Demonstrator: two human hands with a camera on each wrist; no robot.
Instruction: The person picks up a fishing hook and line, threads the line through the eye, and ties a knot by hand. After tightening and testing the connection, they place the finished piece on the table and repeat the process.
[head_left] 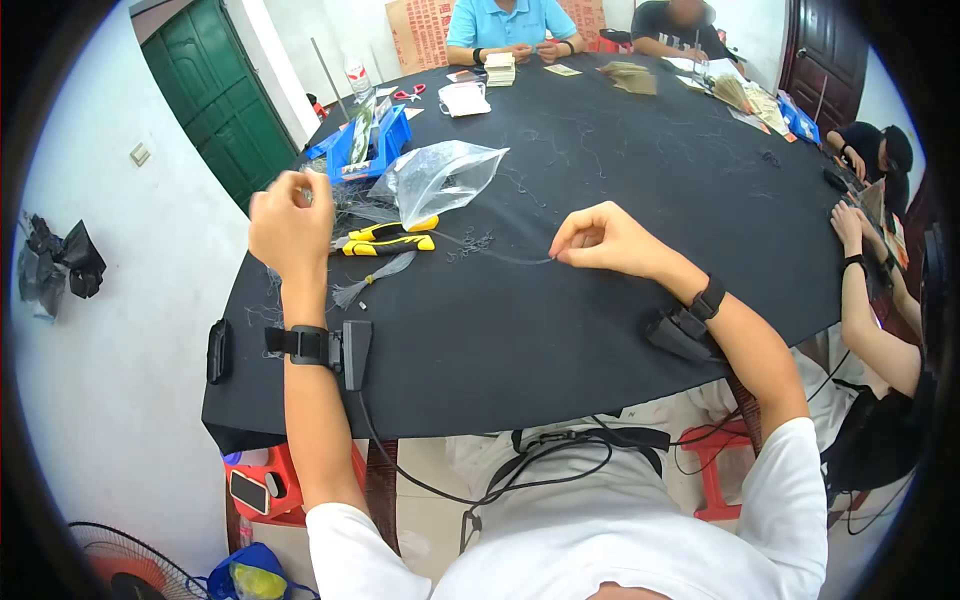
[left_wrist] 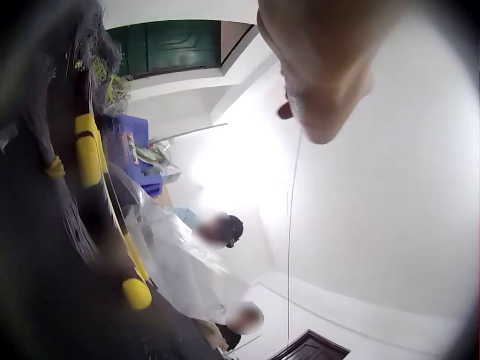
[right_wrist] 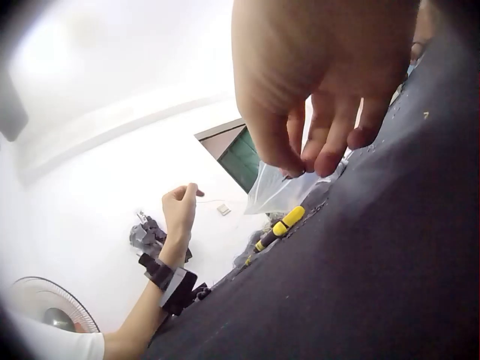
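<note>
Raised left hand (head_left: 290,225), right hand (head_left: 603,240) pinching thread (head_left: 500,258)

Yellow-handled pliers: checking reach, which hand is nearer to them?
Left. The left hand is raised just beside the yellow-handled pliers; the right hand sits farther off to their right, pinching a thread.

A round table (head_left: 560,330) under a black cloth fills the middle of the head view, and loose thread scraps (head_left: 470,244) are strewn over the cloth. Left of centre lie a clear plastic bag (head_left: 440,172), yellow-and-black pliers (head_left: 388,238), a grey tied bundle of fibres (head_left: 368,282) and a thin thread (head_left: 510,260), with a blue tray (head_left: 372,148) just above them. Toward the top edge sit red scissors (head_left: 408,93), a white stack of cards (head_left: 500,68), tan paper piles (head_left: 630,78) and, at upper right, a blue box (head_left: 798,118).
</note>
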